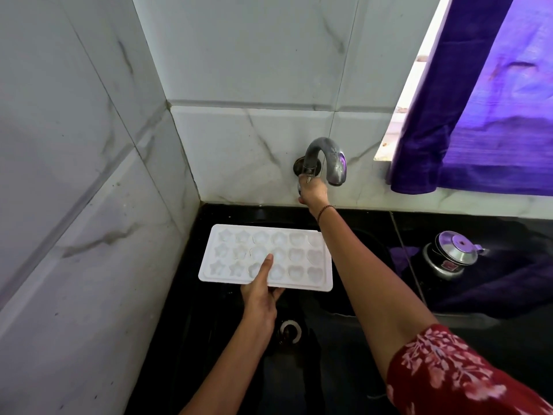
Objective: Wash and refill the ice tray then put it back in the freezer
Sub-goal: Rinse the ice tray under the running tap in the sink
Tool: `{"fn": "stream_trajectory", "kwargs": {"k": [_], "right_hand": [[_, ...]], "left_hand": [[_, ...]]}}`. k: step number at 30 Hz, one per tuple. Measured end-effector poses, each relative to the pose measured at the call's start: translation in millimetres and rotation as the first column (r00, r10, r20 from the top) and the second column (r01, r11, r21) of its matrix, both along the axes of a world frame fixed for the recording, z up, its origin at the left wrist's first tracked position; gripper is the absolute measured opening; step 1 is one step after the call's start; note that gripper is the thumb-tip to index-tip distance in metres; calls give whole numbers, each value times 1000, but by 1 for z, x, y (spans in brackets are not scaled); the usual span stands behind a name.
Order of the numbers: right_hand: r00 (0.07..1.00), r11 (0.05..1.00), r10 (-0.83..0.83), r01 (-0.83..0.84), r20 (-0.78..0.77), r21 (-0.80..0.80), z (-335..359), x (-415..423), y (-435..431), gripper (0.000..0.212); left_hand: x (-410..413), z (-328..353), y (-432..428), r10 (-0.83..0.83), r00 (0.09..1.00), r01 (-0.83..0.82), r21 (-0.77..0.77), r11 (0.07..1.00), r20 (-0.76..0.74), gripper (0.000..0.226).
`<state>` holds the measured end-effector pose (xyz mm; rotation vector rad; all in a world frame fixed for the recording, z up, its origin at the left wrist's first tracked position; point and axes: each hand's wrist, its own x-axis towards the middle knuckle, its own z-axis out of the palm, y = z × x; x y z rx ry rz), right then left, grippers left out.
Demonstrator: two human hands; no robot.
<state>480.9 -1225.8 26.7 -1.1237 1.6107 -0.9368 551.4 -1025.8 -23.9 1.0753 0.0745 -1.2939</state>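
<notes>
Two hands are at work. Your left hand (259, 295) pinches the near edge of the white ice tray (230, 259), thumb laid flat across the moulds and fingers tucked underneath. The tray sits roughly level, star and heart cavities facing up, held over the black sink (209, 339). Your right hand (313, 193) reaches to the wall, fingers curled round the base of the curved metal tap (329, 154). A pressure cooker (452, 256) stands on the counter to your right.
</notes>
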Motion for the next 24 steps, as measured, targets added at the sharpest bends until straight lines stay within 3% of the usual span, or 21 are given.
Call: {"fn": "stream_trajectory", "kwargs": {"k": [3,9,13,15,17,20,22,24], "right_hand": [[996,1000,-29,28,-89,-6,1,4,1,18],[997,1000,-26,25,-68,-9,7,3,11,48],[998,995,-42,37,-52,-96,7,-8,39,55],[993,992,-94,99,67,-77,3,-18,58,43],[939,987,-159,149,306,58,-1,-28,74,21],[763,953,-237,62,601,297,-4,-43,92,30],[679,925,-274,-7,681,379,-6,-51,99,32],[700,915,-251,-54,669,400,-4,-57,104,31]], "left_hand": [[-1,0,2,-6,1000,6,11,1000,7,55],[-2,2,5,-10,1000,10,-5,1000,25,52],[-3,1,7,-1,999,1,-11,1000,38,52],[-4,-2,8,7,999,-7,1,1000,43,51],[-5,-4,8,14,999,-14,12,1000,43,52],[-8,-6,11,24,999,-26,26,999,46,48],[-10,-8,13,25,998,-27,35,999,49,48],[-12,-10,15,23,998,-25,42,999,55,48]]}}
